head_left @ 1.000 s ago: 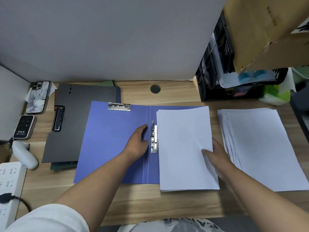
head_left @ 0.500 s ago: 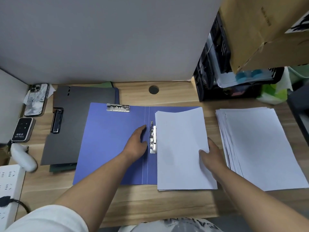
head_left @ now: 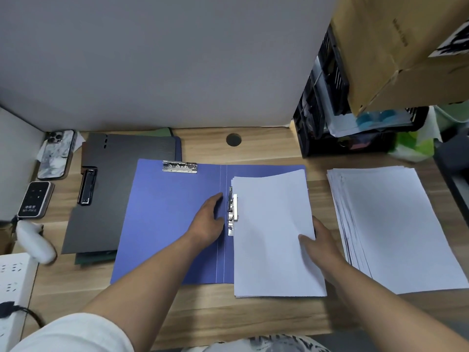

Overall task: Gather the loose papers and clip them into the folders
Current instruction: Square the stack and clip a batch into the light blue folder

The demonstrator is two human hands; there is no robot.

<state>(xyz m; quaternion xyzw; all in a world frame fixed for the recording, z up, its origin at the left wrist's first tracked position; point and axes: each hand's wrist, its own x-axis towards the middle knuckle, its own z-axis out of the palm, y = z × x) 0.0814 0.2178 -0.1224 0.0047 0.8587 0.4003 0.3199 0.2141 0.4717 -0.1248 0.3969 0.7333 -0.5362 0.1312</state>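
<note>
An open blue folder lies flat on the wooden desk, with a metal clip at its top edge and a side clip by the spine. A sheaf of white papers rests on its right half, its left edge at the side clip, its lower end overhanging the folder. My left hand presses on the folder beside the side clip, thumb against it. My right hand grips the sheaf's right edge. A larger stack of loose papers lies to the right.
A closed black folder with a clip lies left of the blue one, over a green folder. A phone, a small remote and a power strip sit at the far left. Black file trays and a cardboard box stand back right.
My right hand has pushed the sheaf slightly left, closer to the side clip. My left hand stays by the clip.
</note>
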